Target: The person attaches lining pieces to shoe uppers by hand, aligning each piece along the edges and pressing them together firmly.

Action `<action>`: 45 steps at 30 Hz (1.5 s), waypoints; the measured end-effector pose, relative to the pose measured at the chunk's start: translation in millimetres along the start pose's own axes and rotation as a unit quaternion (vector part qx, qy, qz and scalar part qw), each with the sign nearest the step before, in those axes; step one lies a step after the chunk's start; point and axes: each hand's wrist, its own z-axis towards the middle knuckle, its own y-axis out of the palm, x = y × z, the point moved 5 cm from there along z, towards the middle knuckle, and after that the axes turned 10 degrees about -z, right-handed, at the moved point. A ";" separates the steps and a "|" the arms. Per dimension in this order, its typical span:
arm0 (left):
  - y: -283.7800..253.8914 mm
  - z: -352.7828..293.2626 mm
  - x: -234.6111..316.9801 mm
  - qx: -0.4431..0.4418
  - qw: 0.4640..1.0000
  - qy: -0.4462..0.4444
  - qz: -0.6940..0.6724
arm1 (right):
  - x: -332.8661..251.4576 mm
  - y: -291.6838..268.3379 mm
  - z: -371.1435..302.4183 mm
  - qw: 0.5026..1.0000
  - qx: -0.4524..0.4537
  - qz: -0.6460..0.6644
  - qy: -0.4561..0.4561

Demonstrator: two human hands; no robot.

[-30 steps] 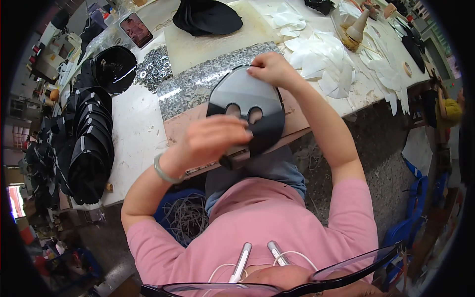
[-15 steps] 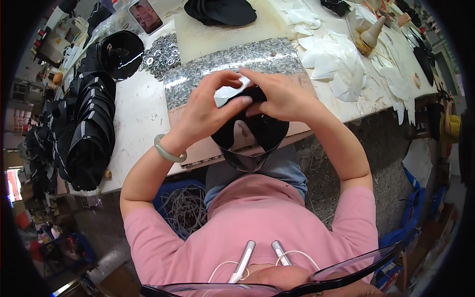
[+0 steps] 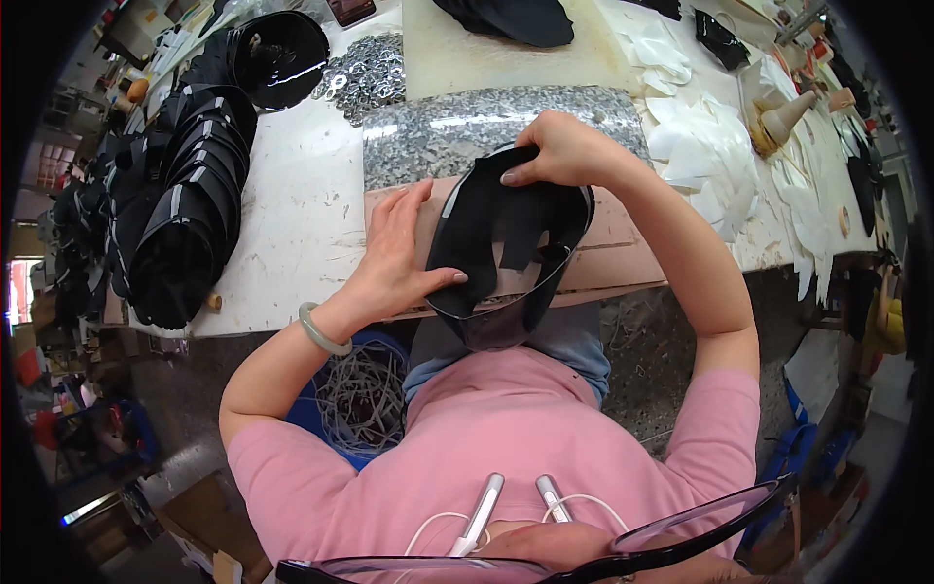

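A black shoe upper [image 3: 467,229], curved round with its hollow facing up, stands at the table's front edge just before me. My right hand [image 3: 559,151] pinches its far rim between thumb and fingers. At its left side is my left hand [image 3: 389,248], the fingers stretched apart outside the upper and the thumb tip against its near-left inner side. A thin pale strip shows along the far and left rim. Beneath lies a pinkish-brown board [image 3: 618,243], and a speckled grey curved slab [image 3: 418,136] rises just beyond it.
A long row of nested black uppers [image 3: 180,234] lines the left side. Small metal pieces [image 3: 365,78] lie heaped behind the slab, near a pale cutting board [image 3: 428,58] with black pieces [image 3: 516,19]. White cut pieces [image 3: 696,156] and a cone-shaped container [image 3: 783,122] are on the right.
The white piece between my hands is no longer seen as such. My left hand has moved down and left, its fingers spreading; my right hand stays at the far rim. The view has shifted.
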 end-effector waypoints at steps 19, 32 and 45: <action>1.5 29.2 21.3 -0.178 0.943 0.258 0.114 | 5.6 16.1 18.7 0.988 -0.017 -0.140 0.064; 23.0 101.6 14.2 -0.113 0.978 0.172 0.040 | 30.2 11.0 -53.0 0.996 0.037 -0.022 0.080; 29.5 113.7 19.3 -0.139 0.966 0.218 -0.005 | 31.1 17.7 -90.8 0.990 0.113 0.080 0.034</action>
